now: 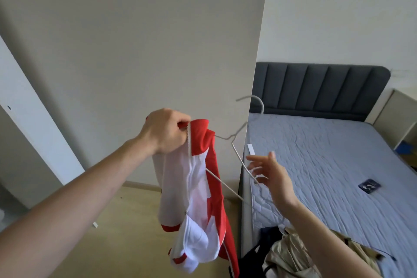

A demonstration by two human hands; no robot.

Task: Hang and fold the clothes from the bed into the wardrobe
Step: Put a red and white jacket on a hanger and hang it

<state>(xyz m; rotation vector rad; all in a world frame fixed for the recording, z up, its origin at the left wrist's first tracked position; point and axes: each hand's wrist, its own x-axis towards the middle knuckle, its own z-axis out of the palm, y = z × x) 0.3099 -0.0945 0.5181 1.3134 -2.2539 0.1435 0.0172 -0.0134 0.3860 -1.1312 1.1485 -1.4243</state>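
A red and white zip jacket [198, 189] is held up in the air beside the bed, half threaded onto a white wire hanger [234, 142] whose hook points up toward the grey headboard [320, 88]. The jacket's collar and zip edge are gripped by the left hand [164, 133], fingers curled tight round the cloth, and the garment hangs bunched below it with only one shoulder of the hanger inside. The right hand [268, 178] is spread open with fingers loose, just beside the hanger's free arm; whether it touches the wire cannot be told, as the frame is blurred there. More clothes, a beige garment [291, 253] over something dark, are piled at the near corner of the blue-sheeted bed [316, 153], where a small dark card-like object [369, 186] also lies. The wardrobe panel [135, 52] stands behind the jacket. As judged from here, the hanger is carried mostly by the cloth, so it could slip out and drop if the open hand misses the free arm; the second shoulder could also snag on the wire end if pulled across while the fabric is bunched
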